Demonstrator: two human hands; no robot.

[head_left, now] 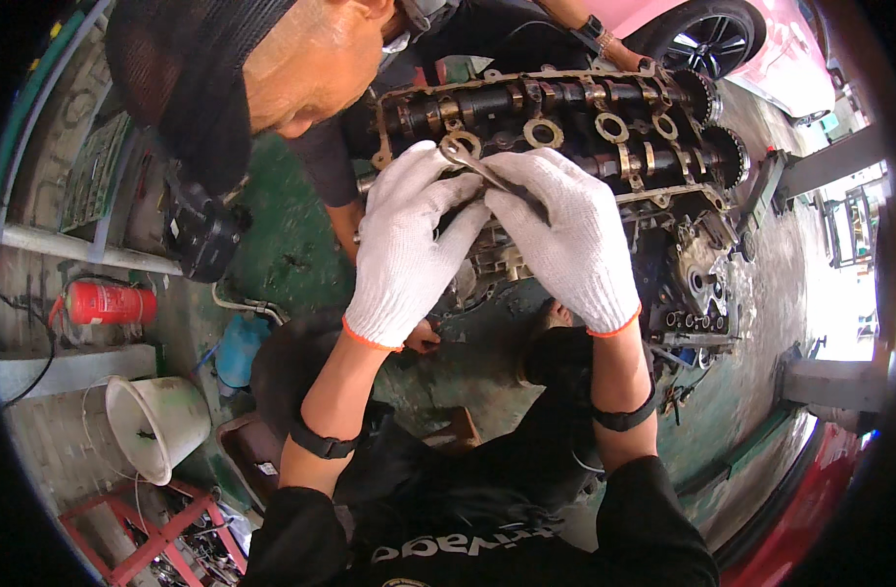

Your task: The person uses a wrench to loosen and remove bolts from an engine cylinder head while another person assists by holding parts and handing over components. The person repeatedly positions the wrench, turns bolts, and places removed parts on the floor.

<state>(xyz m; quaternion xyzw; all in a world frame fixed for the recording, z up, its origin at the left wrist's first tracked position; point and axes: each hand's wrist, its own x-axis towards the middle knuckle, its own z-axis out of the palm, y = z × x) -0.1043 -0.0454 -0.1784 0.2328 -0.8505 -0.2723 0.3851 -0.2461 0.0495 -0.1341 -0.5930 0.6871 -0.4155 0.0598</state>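
Note:
Both hands wear white knit gloves with orange cuffs and are raised over the near edge of an engine cylinder head (526, 103). A small metal spanner (482, 170) with a ring end slants between them. My right hand (565, 220) pinches its shaft between thumb and fingers. My left hand (409, 220) is closed at the ring end, its fingertips against the tool. Two dark camshafts with bearing caps lie along the head, with toothed sprockets (732, 157) at the right end. The gloves hide part of the head's near left side.
A co-worker in a dark cap (179, 88) leans in at the upper left, one hand (624, 54) at the head's far right. Engine parts (697, 284) lie right. A fire extinguisher (111, 303), white bucket (159, 421) and red stand (145, 538) are left. A pink car (771, 49) stands behind.

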